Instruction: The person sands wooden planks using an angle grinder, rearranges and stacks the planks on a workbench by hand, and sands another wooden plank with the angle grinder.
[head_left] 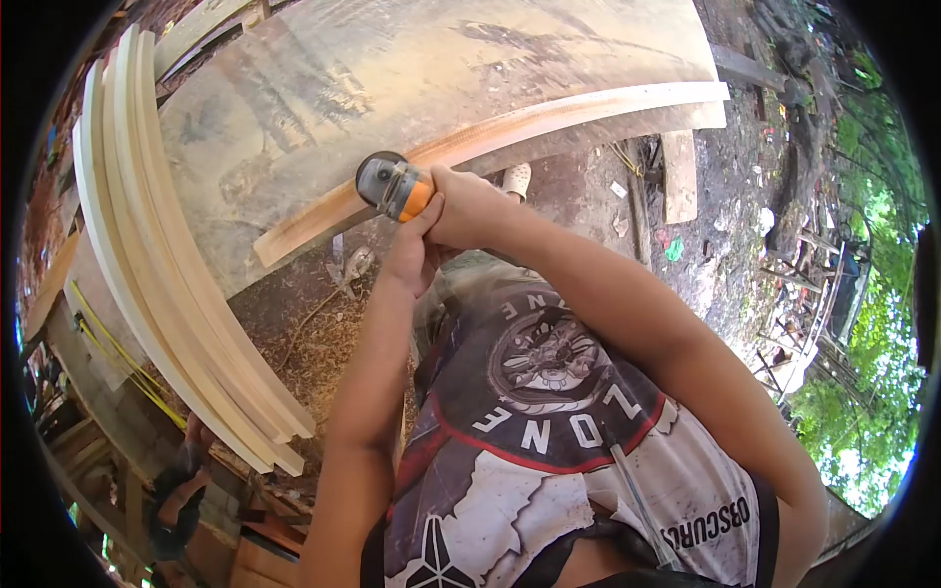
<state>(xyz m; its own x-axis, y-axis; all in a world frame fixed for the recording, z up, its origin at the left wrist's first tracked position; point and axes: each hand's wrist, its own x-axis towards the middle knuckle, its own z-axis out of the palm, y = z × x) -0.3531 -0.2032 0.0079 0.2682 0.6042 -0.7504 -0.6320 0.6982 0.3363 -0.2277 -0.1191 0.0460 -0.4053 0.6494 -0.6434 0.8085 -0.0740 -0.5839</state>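
Observation:
An orange and black angle grinder (pixel 410 196) with a round disc at its head rests at the edge of a long wooden strip (pixel 549 120). My right hand (pixel 470 208) is wrapped around its body from the right. My left hand (pixel 417 250) closes on the grinder from below, its thumb along the orange housing and its other fingers partly hidden. The strip lies along the near edge of a dusty work board (pixel 323 108), and the disc covers part of it.
Several pale wooden strips (pixel 172 265) lie stacked at the left. Beyond their lower end, another person's arm (pixel 186 495) shows beside a yellow tape or cord (pixel 127 363). Wood shavings (pixel 319 343) cover the ground below. A light shoe (pixel 517 180) pokes out under the board.

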